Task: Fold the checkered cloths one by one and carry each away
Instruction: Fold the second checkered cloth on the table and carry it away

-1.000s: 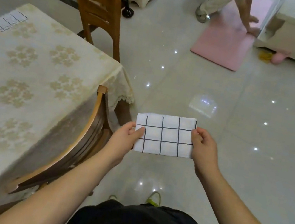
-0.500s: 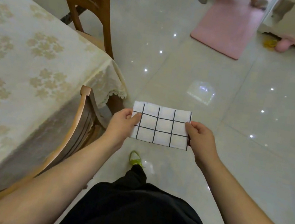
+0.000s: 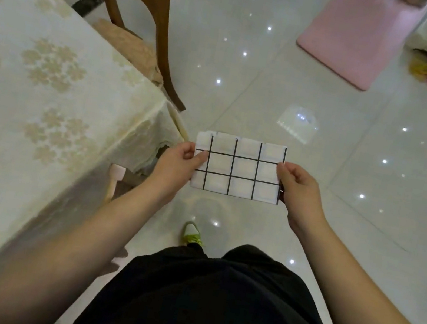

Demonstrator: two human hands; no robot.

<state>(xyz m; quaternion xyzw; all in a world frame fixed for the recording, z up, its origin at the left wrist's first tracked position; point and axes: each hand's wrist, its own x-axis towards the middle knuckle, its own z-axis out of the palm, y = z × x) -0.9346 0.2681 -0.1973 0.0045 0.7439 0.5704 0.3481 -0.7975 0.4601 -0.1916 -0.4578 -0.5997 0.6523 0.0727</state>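
A: Entry, head view. Where is the cloth?

B: Folded checkered cloth [image 3: 237,166], a small white rectangle with black grid lines, held flat in the air in front of the body, above the pale tiled floor [image 3: 289,95]. It touches no surface.

A: Hands?

B: Left hand [image 3: 177,168] pinches the cloth's left edge, thumb on top. Right hand [image 3: 297,189] pinches the right edge the same way. The two are apart, one at each short end, with the cloth stretched between them.

A: Surroundings?

B: Table [image 3: 31,106] with a cream floral cover to the left, its corner near the left hand. A wooden chair [image 3: 138,0] stands beyond that corner. A pink mat [image 3: 354,38] lies on the floor at upper right, well apart from the cloth. One green-and-white shoe [image 3: 192,234] shows below the cloth.
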